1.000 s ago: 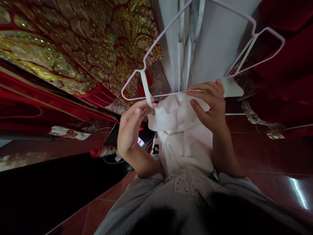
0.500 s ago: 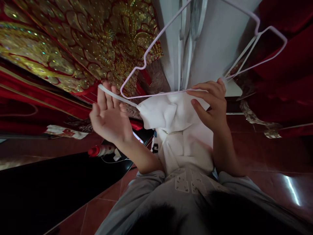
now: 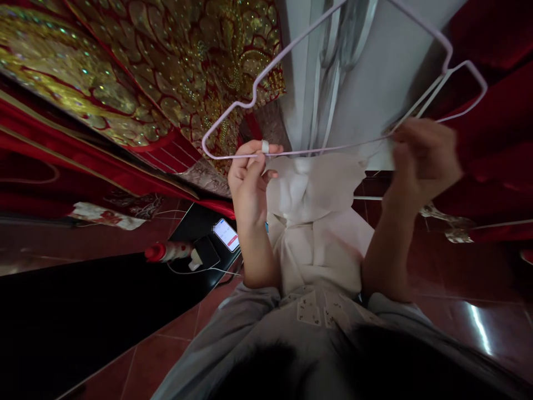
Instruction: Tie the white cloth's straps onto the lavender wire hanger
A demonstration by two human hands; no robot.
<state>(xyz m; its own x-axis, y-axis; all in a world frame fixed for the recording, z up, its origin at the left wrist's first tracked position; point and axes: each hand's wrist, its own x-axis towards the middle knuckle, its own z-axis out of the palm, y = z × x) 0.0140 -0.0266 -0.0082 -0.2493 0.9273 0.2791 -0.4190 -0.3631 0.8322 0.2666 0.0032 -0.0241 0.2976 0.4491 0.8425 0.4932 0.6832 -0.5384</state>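
Observation:
A pale pink clothes hanger [image 3: 228,118] is held up in front of me with a white garment [image 3: 318,186] below its bottom bar. My left hand [image 3: 252,186] is closed at the left part of that bar, thumb against it, with a narrow white strap [image 3: 265,146] around one finger. On the right, two thin white straps [image 3: 420,100] run from the hanger's notch down to my right hand [image 3: 427,161]. That hand is blurred, its fingers curled together beside the bar's right part; what they grip is hidden. The hanger's top is out of view.
Red and gold sequinned costumes [image 3: 166,72] hang at the left, dark red cloth [image 3: 499,144] at the right. A black table [image 3: 104,300] holds a phone [image 3: 227,234], a red-capped bottle [image 3: 164,251] and a white cable. A grey-white panel with handles stands ahead.
My left hand has gone from open, with the strap over its fingers, to closed at the bar further right. My right hand has moved right along the bar and curled.

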